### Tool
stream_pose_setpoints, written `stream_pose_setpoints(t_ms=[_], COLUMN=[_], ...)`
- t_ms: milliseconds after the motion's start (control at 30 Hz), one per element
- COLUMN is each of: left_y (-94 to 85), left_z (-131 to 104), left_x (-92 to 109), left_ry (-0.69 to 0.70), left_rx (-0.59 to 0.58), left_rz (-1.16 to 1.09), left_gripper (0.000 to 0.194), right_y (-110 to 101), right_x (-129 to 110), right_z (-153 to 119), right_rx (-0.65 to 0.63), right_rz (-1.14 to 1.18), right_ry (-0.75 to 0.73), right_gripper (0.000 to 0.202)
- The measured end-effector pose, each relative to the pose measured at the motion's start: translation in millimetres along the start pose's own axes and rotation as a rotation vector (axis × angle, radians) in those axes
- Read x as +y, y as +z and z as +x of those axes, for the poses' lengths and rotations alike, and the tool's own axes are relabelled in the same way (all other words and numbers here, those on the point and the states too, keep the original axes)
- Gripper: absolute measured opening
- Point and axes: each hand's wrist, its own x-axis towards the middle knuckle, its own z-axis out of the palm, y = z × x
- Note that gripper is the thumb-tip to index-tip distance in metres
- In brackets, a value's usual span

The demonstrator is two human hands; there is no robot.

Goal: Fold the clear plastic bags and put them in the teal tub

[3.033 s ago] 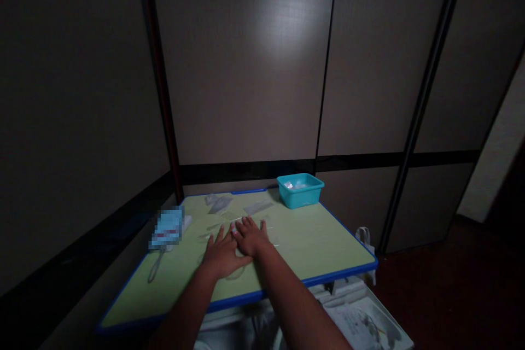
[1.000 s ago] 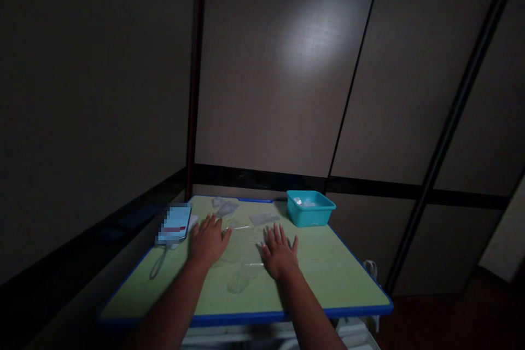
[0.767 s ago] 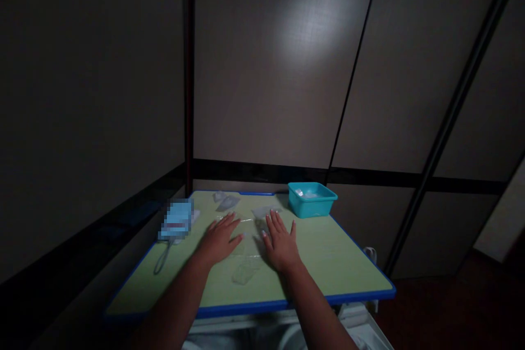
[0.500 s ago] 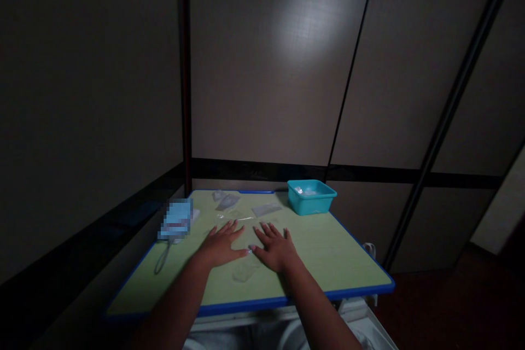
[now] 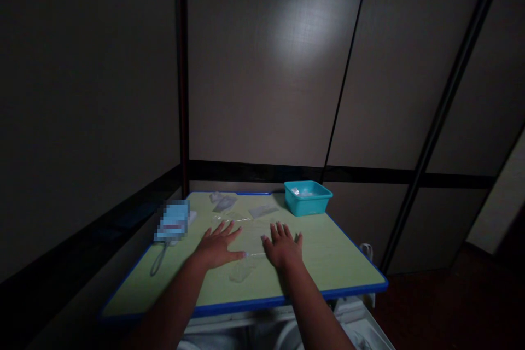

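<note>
My left hand (image 5: 218, 247) lies palm down on the green table top (image 5: 328, 262), fingers spread. My right hand (image 5: 284, 247) rests flat to its right, fingers apart, with a gap between the two thumbs. Between and partly under the hands is a clear plastic bag (image 5: 255, 240), its outline faint. Another crumpled clear piece (image 5: 241, 271) lies nearer the front edge. Beyond the fingers are a flat clear packet (image 5: 263, 210) and crumpled clear bags (image 5: 225, 203).
A turquoise basket (image 5: 308, 205) with clear plastic inside stands at the back right. On the left edge sits a blurred blue item (image 5: 173, 221) with a grey loop strap (image 5: 159, 260). Dark panels (image 5: 262, 76) rise behind the table.
My right hand has shifted a little right, away from my left hand, so the thumbs are farther apart. The whole view has moved slightly.
</note>
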Motion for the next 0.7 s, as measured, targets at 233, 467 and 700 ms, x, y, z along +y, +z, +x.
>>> stream_pose_setpoints(t_ms=[233, 467, 700], left_y=[2.6, 8.0, 5.9], left_z=[0.7, 5.9, 5.1], left_x=[-2.1, -2.5, -2.6], left_ry=[0.010, -0.002, -0.008], left_rx=[0.022, 0.025, 0.012], left_rz=[-0.005, 0.054, 0.016], left_gripper=[0.083, 0.076, 0.087], right_y=[-19.0, -11.4, 1.3], right_x=[-23.6, -85.2, -69.8], right_z=[-2.4, 6.8, 23.8], right_rx=[0.281, -0.175, -0.149], right_rz=[0.035, 0.240, 0.205], right_ry=[-0.132, -0.513, -0.429], right_gripper=[0.059, 0.059, 0.055])
